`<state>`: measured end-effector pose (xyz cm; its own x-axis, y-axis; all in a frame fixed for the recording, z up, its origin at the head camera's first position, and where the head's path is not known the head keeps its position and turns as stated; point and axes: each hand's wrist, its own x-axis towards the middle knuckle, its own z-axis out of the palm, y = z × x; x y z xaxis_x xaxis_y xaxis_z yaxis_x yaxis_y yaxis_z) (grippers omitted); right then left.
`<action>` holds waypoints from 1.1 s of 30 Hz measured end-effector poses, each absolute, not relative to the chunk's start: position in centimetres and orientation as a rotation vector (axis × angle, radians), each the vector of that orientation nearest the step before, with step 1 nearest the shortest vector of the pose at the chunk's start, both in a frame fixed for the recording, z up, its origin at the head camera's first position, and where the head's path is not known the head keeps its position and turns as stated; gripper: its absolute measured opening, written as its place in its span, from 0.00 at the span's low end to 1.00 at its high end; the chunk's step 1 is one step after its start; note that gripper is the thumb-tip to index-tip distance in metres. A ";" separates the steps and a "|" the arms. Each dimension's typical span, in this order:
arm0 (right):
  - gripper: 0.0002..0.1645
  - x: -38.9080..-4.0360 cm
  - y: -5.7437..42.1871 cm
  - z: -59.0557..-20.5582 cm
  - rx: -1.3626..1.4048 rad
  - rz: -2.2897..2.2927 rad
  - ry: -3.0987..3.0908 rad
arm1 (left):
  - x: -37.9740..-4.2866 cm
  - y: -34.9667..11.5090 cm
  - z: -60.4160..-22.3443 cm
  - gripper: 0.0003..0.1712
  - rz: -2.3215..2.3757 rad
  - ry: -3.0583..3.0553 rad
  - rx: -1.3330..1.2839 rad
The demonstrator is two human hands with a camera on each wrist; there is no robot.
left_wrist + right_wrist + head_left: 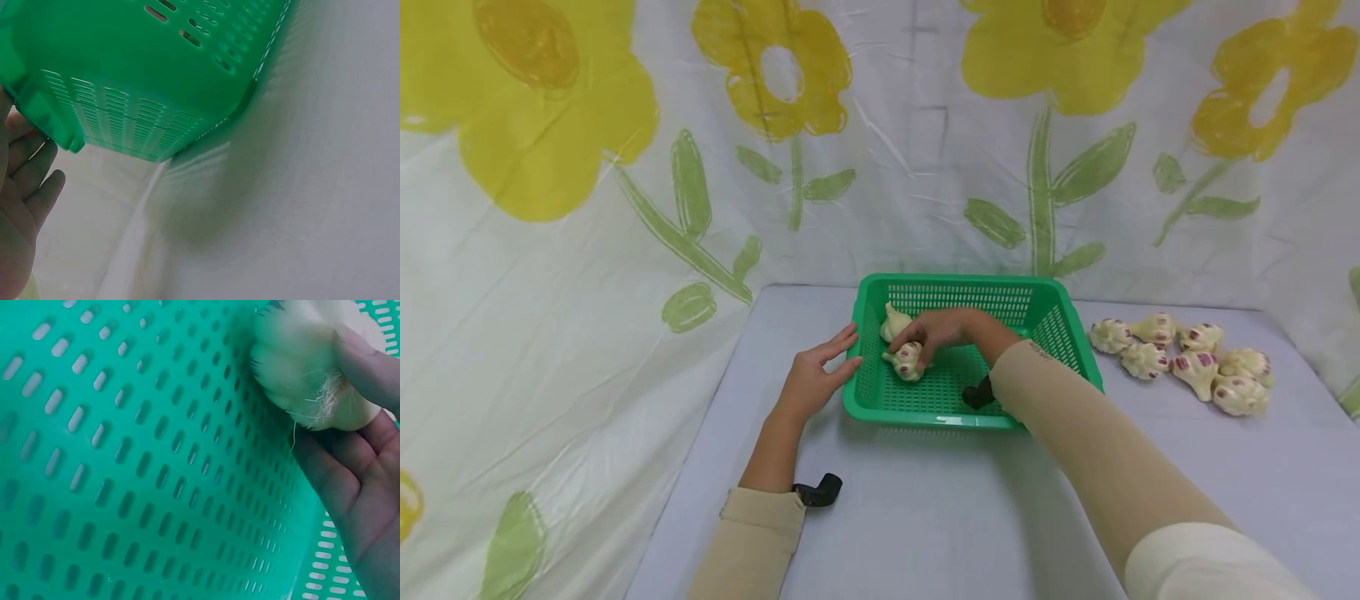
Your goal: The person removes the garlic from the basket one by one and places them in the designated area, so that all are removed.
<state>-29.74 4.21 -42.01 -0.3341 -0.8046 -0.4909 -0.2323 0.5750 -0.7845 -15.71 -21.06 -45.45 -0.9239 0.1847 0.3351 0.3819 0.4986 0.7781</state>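
Observation:
A green plastic basket (925, 417) with slotted walls stands on the table. My right hand (942, 327) reaches inside it, thumb and fingers around a garlic bulb (907, 362) near the left end. The right wrist view shows that bulb's root tuft (326, 397) facing the camera, close over the slotted floor. Another garlic bulb (893, 323) lies just behind it in the basket. At the basket's left rim is my left hand (808, 381), its fingers extended along the outside edge. The left wrist view shows those fingers (37, 162) right at the rim.
Several garlic bulbs (1195, 367) with purple patches sit grouped on the table to the right of the basket. A white curtain (887, 208) printed with yellow flowers hangs behind the table and along its left side. Black wrist cameras (820, 490) are worn at both wrists.

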 end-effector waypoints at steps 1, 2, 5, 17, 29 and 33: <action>0.39 -29.7 4.2 -42.0 -0.842 -0.744 1.865 | -15.7 -21.1 -45.4 0.28 -1.394 -2.533 -0.490; 0.39 -29.7 4.1 -42.0 -0.847 -0.729 1.876 | -15.7 -21.1 -45.4 0.28 -1.392 -2.533 -0.489; 0.39 -29.7 4.0 -42.0 -0.855 -0.690 1.905 | -15.6 -21.0 -45.3 0.28 -1.399 -2.536 -0.482; 0.37 -29.6 4.0 -42.4 -0.849 -0.637 1.982 | -15.7 -21.0 -45.3 0.27 -1.401 -2.529 -0.481; 0.36 -29.6 4.1 -42.5 -0.873 -0.601 2.017 | -15.8 -20.9 -45.3 0.27 -1.418 -2.535 -0.463; 0.35 -29.5 4.1 -42.4 -0.894 -0.588 2.027 | -15.7 -20.8 -45.4 0.27 -1.421 -2.524 -0.458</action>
